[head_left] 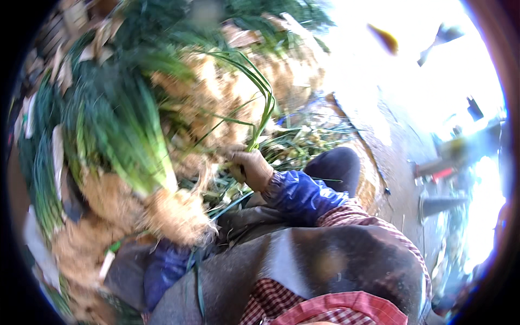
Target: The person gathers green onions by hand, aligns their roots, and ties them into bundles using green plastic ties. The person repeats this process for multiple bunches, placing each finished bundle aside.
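Observation:
My right hand (251,167), at the end of a blue sleeve (306,195), is closed on a thin green onion plant (264,105) with long bent leaves. My left hand is hidden; its blue sleeve (168,268) reaches up beneath a clump of pale hairy roots (176,214). A thick bundle of green onions (127,135) lies above that clump, roots toward me. Loose leaves and trimmings (295,141) lie around and past my right hand.
More onion bundles (254,21) are piled at the back and left (40,162). My dark knee (333,165) is at centre right. A concrete floor (392,151) runs along the right, with glaring light and blurred objects (441,203) at its edge.

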`<state>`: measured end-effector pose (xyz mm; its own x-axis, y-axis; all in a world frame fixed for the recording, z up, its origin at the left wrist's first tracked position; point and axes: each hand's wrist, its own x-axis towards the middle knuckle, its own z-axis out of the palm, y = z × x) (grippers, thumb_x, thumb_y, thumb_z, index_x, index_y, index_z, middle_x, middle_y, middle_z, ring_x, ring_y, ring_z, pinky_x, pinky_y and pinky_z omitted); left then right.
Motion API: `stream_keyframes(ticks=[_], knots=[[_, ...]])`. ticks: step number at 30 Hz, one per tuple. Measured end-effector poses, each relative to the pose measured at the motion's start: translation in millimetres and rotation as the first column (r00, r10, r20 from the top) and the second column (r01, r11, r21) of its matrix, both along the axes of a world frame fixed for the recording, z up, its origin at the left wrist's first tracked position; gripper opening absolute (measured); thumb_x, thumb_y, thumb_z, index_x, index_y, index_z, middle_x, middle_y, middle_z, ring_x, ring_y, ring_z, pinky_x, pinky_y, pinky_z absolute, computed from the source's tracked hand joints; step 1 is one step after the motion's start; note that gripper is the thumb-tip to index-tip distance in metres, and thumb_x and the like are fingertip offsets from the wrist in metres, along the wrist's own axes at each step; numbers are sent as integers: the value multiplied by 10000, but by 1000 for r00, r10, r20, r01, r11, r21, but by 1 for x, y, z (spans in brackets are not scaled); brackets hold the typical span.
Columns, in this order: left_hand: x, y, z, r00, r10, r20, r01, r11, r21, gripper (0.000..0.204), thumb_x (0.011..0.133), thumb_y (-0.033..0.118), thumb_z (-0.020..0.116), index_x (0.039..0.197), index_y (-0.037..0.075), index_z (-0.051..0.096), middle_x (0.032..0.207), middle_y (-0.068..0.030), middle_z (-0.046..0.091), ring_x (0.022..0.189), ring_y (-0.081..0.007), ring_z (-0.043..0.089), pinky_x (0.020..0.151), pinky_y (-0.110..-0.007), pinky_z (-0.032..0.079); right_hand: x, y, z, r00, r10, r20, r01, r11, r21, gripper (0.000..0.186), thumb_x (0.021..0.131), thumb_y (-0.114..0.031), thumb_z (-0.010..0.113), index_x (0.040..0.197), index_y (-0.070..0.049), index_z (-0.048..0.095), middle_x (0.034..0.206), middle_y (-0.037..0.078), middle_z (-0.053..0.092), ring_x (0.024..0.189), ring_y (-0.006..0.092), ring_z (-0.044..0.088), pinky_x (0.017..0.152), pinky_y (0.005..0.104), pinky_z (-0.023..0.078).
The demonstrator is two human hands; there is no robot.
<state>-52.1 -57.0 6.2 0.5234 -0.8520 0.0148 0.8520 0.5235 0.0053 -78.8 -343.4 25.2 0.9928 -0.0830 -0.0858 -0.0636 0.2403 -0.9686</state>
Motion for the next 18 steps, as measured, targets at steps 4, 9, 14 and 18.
stream_keyframes(ticks=[4,9,14,18], knots=[[8,12,10,985,-150,86,161,977,-139,400,902,416,562,1064,53,602,943,-50,629,855,-244,583,798,-427,489,15,-69,-12,932,-311,-188,363,756,545,161,975,-203,519,890,-69,544,711,40,547,613,176,526,609,352,465],[-7,0,-21,556,-106,825,-759,340,555,436,862,406,573,1105,44,574,1064,-115,607,1061,-285,547,970,-490,410,18,-6,-22,910,177,-374,-150,984,101,646,938,-524,556,1399,-80,472,1287,189,569,1035,285,596,819,420,528],[-13,4,-41,-282,-932,229,-926,202,-319,539,792,371,584,1196,15,585,1222,-215,567,1202,-402,481,1114,-585,273,50,76,-17,723,683,105,-415,550,-725,633,965,-482,530,1452,-98,401,1327,194,568,1076,312,629,920,370,522],[-13,9,-48,-202,-971,129,-931,149,-333,603,807,472,594,1266,81,573,1306,-136,554,1284,-339,448,1147,-588,213,66,94,-12,837,491,-241,-502,865,21,254,873,-304,694,842,-53,671,657,-6,563,592,101,530,546,287,442]])
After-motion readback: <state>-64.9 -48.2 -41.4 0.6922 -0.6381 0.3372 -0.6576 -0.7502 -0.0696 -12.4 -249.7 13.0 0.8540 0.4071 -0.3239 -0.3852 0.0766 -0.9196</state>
